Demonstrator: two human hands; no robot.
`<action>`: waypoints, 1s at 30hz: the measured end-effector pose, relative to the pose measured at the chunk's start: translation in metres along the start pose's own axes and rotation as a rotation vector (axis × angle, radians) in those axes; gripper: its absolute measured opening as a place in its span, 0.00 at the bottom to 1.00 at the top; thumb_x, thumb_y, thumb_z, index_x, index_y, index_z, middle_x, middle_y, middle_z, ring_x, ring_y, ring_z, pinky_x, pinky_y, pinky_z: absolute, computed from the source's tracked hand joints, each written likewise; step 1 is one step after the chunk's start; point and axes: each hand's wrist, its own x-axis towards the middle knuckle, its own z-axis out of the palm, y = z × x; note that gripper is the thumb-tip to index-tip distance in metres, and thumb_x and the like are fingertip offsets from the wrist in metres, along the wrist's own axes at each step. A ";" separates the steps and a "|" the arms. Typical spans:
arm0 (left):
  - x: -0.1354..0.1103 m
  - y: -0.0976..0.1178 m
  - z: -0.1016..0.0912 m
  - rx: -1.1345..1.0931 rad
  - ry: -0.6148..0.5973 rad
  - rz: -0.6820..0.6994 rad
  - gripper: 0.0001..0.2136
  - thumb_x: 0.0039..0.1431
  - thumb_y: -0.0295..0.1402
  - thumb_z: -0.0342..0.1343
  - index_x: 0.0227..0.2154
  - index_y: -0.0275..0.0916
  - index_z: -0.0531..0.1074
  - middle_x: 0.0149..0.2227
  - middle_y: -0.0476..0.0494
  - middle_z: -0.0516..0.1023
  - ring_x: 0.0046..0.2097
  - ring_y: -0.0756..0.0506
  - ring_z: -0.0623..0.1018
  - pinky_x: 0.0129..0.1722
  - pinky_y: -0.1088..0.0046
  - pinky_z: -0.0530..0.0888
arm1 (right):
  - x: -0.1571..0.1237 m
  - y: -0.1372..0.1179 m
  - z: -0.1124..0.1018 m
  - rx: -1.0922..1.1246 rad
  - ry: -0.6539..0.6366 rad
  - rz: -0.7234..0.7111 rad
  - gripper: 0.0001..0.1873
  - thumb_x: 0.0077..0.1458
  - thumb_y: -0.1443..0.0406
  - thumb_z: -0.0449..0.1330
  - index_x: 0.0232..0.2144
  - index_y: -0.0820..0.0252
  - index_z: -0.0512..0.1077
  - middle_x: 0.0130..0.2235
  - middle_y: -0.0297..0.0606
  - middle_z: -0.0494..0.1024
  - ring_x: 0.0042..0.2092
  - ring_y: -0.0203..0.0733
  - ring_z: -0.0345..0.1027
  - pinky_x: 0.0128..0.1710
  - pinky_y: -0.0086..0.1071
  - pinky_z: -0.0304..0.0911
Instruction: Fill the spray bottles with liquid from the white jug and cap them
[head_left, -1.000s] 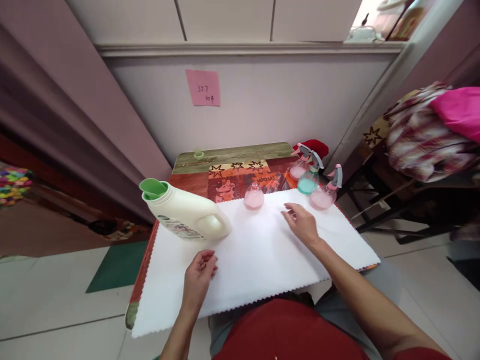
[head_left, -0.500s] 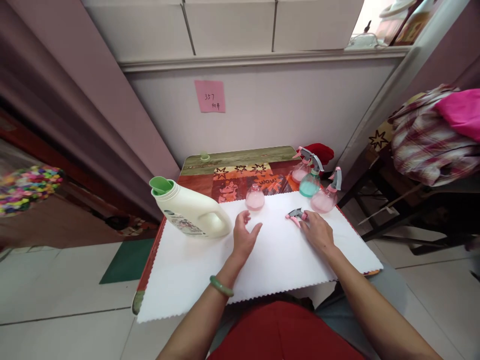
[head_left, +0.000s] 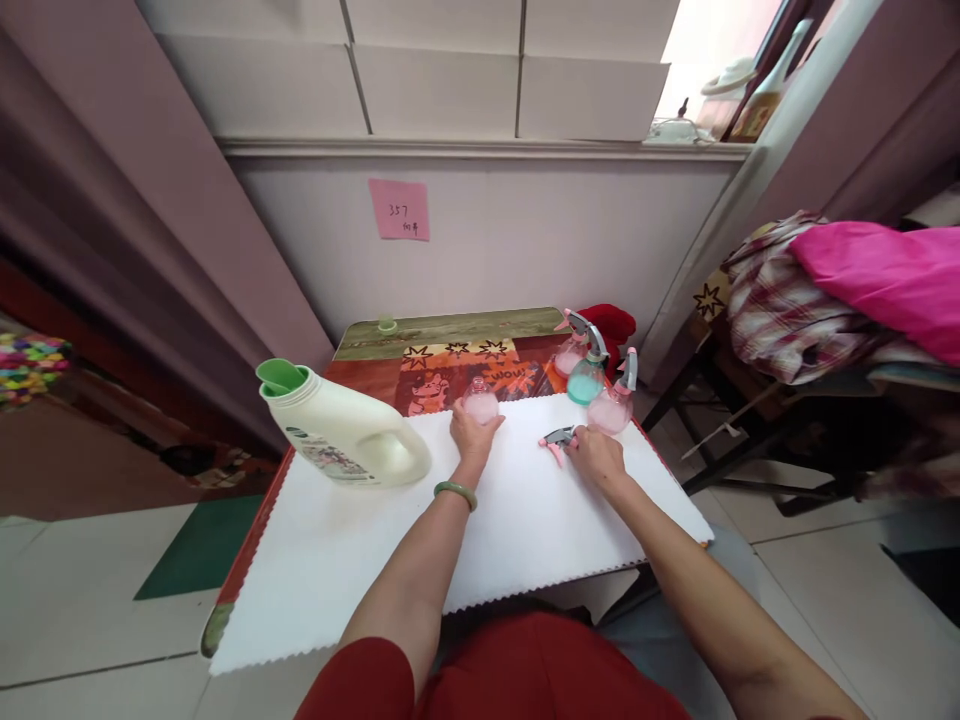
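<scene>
My left hand (head_left: 472, 432) is wrapped round a small round pink bottle (head_left: 480, 399) that has no top, at the far edge of the white mat (head_left: 480, 530). My right hand (head_left: 596, 455) is closed on a loose grey and pink spray head (head_left: 556, 438) that lies on the mat. Three spray bottles with trigger heads stand just beyond my right hand: a pink one (head_left: 609, 408), a teal one (head_left: 583, 381) and another pink one (head_left: 568, 352). A large cream detergent jug (head_left: 341, 430) with an open green spout stands tilted at the left of the mat.
The small table (head_left: 450, 330) stands against a white wall with a pink note (head_left: 399, 209). A green cap (head_left: 387, 324) sits at its far edge. A chair piled with plaid and pink cloth (head_left: 832, 290) stands at the right. Tiled floor surrounds the table.
My left hand has moved forward from the middle of the mat and closed on the topless pink bottle. My right hand stays on the spray head. The view has shifted slightly.
</scene>
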 end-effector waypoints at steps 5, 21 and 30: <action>-0.012 0.003 -0.016 0.000 -0.028 -0.014 0.39 0.37 0.36 0.73 0.52 0.41 0.59 0.52 0.30 0.72 0.53 0.31 0.73 0.51 0.52 0.67 | 0.002 0.002 -0.028 0.104 0.080 -0.057 0.11 0.59 0.58 0.58 0.39 0.57 0.75 0.40 0.44 0.81 0.37 0.46 0.76 0.33 0.34 0.62; -0.104 -0.017 -0.049 -0.251 -0.194 0.121 0.37 0.32 0.34 0.73 0.48 0.47 0.61 0.48 0.42 0.70 0.49 0.36 0.74 0.49 0.57 0.71 | 0.002 -0.082 -0.136 1.537 0.422 -0.397 0.15 0.58 0.51 0.64 0.38 0.55 0.72 0.29 0.29 0.76 0.25 0.33 0.70 0.28 0.28 0.70; -0.105 -0.019 -0.045 -0.404 -0.186 0.073 0.37 0.29 0.32 0.75 0.48 0.44 0.67 0.49 0.42 0.71 0.52 0.36 0.72 0.55 0.59 0.66 | 0.005 -0.088 -0.089 1.551 0.481 -0.336 0.14 0.60 0.51 0.61 0.38 0.54 0.70 0.29 0.28 0.76 0.26 0.33 0.68 0.29 0.29 0.66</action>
